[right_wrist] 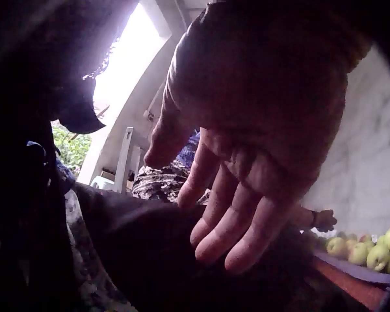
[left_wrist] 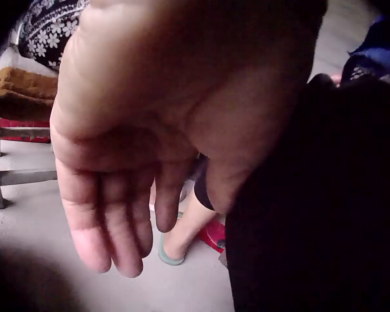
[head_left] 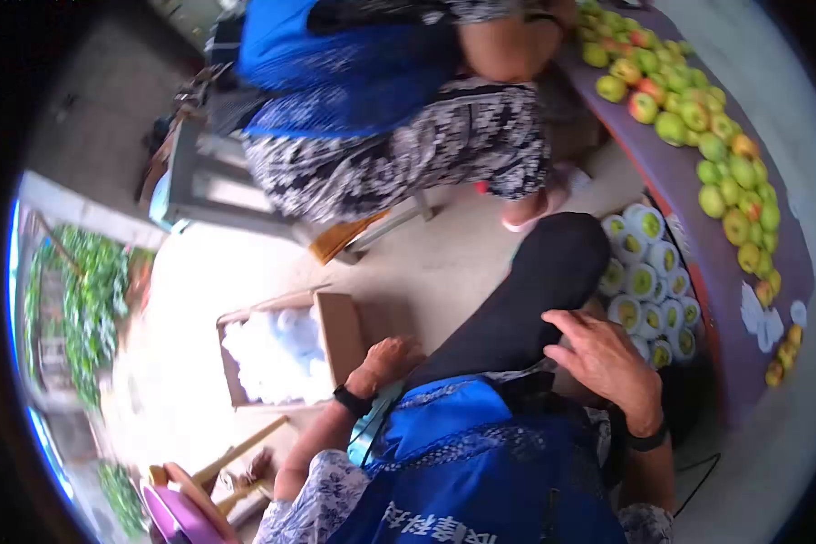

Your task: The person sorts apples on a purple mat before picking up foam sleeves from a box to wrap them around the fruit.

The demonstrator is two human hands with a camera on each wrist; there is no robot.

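My left hand (head_left: 392, 361) hangs beside my dark-trousered thigh, near the cardboard box. In the left wrist view its palm shows bare and the fingers (left_wrist: 120, 221) hang loosely downward. Over the other side of my lap is my right hand (head_left: 603, 354), fingers relaxed and spread, holding nothing. The right wrist view shows that palm and its loose fingers (right_wrist: 237, 214) above the dark trouser leg (head_left: 535, 290). Nearest the right hand stands a crate of apples in white foam nets (head_left: 644, 283). Loose green and reddish apples (head_left: 694, 113) lie on the purple-covered table (head_left: 698, 272).
An open cardboard box (head_left: 343, 335) with white foam nets (head_left: 276, 358) stands on the floor at left. Another person in a blue vest (head_left: 335, 68) sits ahead on a grey chair (head_left: 186, 172). A pink round seat (head_left: 177, 512) is at lower left. White nets (head_left: 763, 322) lie on the table.
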